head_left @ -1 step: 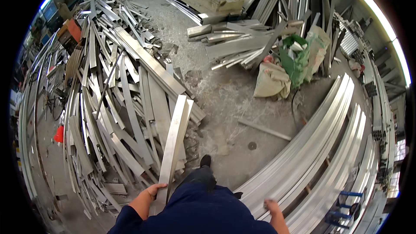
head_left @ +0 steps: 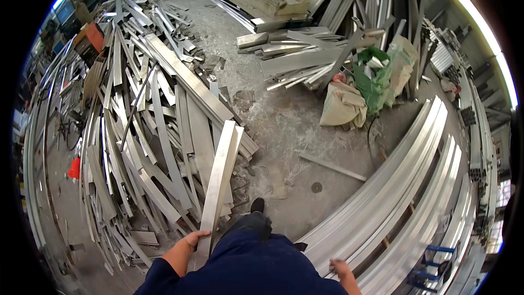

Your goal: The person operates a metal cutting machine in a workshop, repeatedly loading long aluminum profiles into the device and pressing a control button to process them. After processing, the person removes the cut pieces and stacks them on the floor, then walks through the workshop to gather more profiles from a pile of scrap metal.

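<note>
My left hand [head_left: 197, 238] is wrapped round the edge of a long silver metal profile [head_left: 219, 177]. The profile tilts up and away from me, its far end above the edge of a scrap heap [head_left: 164, 125]. On the other side of my body, my right hand [head_left: 340, 268] is low with its fingers curled. Whether it holds anything small is hidden from me. Beneath and beside it lie long silver profiles [head_left: 376, 196] in rows; I cannot tell whether the hand touches them.
A single short bar [head_left: 333, 167] lies on the grey floor [head_left: 289, 142]. Beyond it stand a beige sack [head_left: 343, 105] and a green sack [head_left: 374, 84], near more stacked offcuts [head_left: 297, 57]. A blue metal frame [head_left: 431, 267] is at the lower right. My shoe [head_left: 257, 205] shows ahead.
My right hand has shifted slightly down and to the left. The left hand keeps its hold on the metal profile. The view has moved a little.
</note>
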`<act>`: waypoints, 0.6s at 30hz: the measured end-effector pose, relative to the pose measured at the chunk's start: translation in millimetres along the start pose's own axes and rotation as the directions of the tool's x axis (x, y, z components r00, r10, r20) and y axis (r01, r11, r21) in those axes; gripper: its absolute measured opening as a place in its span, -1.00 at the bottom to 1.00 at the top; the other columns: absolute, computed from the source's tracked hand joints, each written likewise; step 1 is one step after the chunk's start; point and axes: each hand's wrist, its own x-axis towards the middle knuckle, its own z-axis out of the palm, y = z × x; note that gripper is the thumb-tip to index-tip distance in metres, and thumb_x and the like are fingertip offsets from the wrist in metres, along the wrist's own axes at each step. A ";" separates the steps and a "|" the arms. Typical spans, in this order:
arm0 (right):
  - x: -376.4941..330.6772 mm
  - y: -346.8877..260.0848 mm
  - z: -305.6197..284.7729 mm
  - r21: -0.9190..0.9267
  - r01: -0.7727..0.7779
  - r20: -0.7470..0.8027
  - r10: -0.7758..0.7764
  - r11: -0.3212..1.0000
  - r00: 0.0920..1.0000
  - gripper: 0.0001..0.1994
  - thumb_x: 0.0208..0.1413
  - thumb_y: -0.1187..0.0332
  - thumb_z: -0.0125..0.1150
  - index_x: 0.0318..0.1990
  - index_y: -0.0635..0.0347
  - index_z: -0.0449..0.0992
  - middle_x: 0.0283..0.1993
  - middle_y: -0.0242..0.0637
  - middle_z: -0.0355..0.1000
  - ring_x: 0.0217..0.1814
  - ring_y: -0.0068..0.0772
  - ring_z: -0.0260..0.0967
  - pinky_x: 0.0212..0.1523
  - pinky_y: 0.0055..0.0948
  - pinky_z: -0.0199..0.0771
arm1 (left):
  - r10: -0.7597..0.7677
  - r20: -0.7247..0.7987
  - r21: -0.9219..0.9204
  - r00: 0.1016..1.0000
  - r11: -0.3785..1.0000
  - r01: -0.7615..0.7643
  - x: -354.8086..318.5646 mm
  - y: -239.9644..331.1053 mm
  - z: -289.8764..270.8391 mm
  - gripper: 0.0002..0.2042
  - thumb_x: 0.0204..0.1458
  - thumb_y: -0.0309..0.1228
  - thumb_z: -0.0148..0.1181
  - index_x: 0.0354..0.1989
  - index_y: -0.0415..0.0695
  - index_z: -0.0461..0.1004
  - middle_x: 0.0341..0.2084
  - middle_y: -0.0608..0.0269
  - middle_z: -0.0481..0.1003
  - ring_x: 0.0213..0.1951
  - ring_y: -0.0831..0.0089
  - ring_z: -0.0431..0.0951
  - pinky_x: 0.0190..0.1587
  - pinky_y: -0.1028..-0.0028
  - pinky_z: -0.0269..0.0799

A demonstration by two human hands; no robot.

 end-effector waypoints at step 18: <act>250.1 -573.1 -171.5 0.005 0.384 0.035 -0.384 0.923 0.923 -0.70 0.22 0.19 0.22 -0.12 0.27 0.49 -0.30 -0.22 0.52 -0.31 -0.35 0.50 -0.30 -0.34 0.51 | 0.052 -0.095 -0.434 0.994 0.897 -0.088 44.6 268.5 215.7 -0.39 -0.04 0.02 0.37 0.08 -0.20 0.51 -0.07 0.12 0.61 -0.09 0.26 0.62 0.02 0.29 0.51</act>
